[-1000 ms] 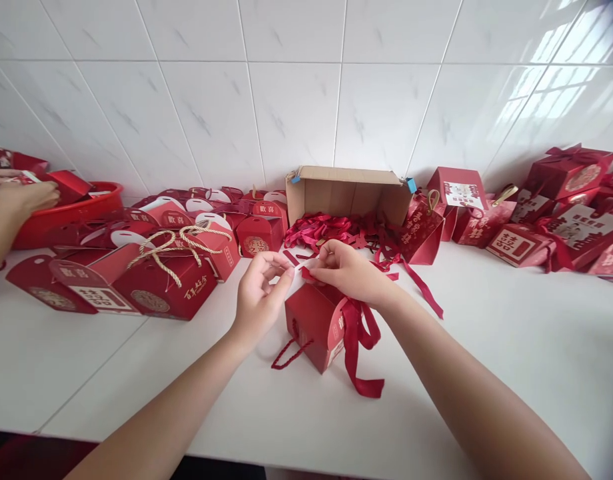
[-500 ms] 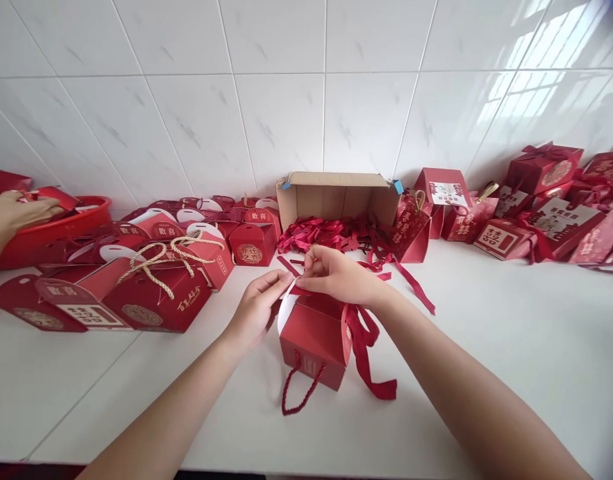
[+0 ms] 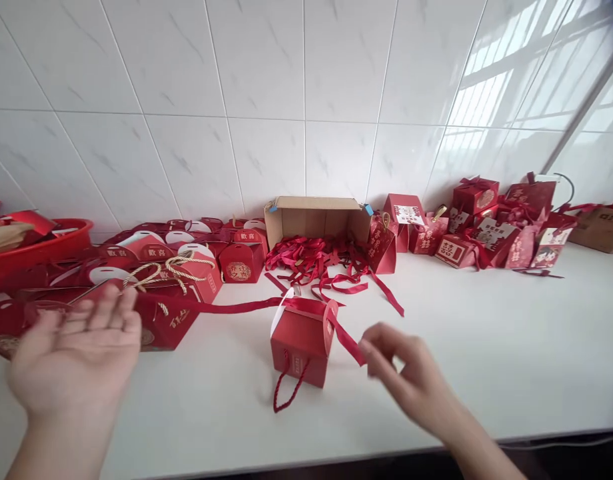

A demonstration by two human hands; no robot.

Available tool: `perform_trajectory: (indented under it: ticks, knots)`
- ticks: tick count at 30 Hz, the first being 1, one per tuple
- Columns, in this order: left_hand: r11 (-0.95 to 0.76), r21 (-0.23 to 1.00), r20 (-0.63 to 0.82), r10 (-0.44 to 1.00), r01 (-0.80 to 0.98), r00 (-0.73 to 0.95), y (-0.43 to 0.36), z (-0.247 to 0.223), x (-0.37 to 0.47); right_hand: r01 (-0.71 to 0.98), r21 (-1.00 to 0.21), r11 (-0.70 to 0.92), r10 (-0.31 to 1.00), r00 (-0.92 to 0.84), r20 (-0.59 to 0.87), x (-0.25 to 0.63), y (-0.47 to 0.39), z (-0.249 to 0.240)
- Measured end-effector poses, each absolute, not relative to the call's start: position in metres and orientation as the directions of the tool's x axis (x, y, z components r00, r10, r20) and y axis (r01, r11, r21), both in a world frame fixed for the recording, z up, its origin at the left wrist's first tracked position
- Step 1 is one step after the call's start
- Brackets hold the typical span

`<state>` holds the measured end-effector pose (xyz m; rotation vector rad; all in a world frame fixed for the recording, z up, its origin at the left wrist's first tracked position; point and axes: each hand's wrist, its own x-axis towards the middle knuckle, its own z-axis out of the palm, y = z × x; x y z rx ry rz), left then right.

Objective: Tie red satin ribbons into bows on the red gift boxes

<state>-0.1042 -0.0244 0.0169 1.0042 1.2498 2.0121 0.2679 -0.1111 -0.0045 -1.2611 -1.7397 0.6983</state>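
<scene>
Gift box (image 3: 300,343) of smooth red card, its roof sloping and its end flap rounded, stands on the glossy white counter (image 3: 461,347) between the two hands. A twisted cord handle (image 3: 282,406) loops from its near side. Flat red satin-looking ribbon (image 3: 239,308) crosses its top, stretching toward the upturned left hand (image 3: 74,363) (blurred, fingers loosely curled; I cannot tell whether they grip it). Thumb and forefinger of the right hand (image 3: 419,387) pinch the ribbon's other end. Behind, tangled ribbons (image 3: 306,257) spill from a brown cardboard carton (image 3: 316,203).
</scene>
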Motion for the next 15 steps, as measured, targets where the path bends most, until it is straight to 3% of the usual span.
perform_trajectory:
  ticks: [2, 5, 9, 12, 15]
  knots:
    - [-0.297, 0.941, 0.193, 0.865, -0.161, -0.463, -0.04, -0.004, -0.083, 0.459, -0.873, 0.164, 0.976, -0.203, 0.077, 0.26, -0.125, -0.026]
    - [-0.107, 0.988, 0.115, 0.991, 0.11, -0.068, -0.06, -0.032, -0.036, 0.499, -0.865, 0.057, 0.977, -0.205, -0.054, 0.25, -0.126, -0.042]
    - [0.007, 0.991, -0.022, 0.993, 0.132, 0.113, -0.067, -0.044, 0.008, 0.535, -0.841, 0.081, 0.988, -0.152, -0.002, 0.24, -0.11, -0.045]
    - [0.031, 0.994, -0.047, 0.987, 0.102, 0.156, -0.065, -0.04, 0.025, 0.544, -0.824, 0.16, 0.987, -0.072, 0.144, 0.234, -0.097, -0.048]
    - [0.026, 0.995, -0.041, 0.987, 0.097, 0.153, -0.069, -0.04, 0.036, 0.448, -0.875, 0.183, 0.979, 0.002, 0.205, 0.227, -0.093, -0.053]
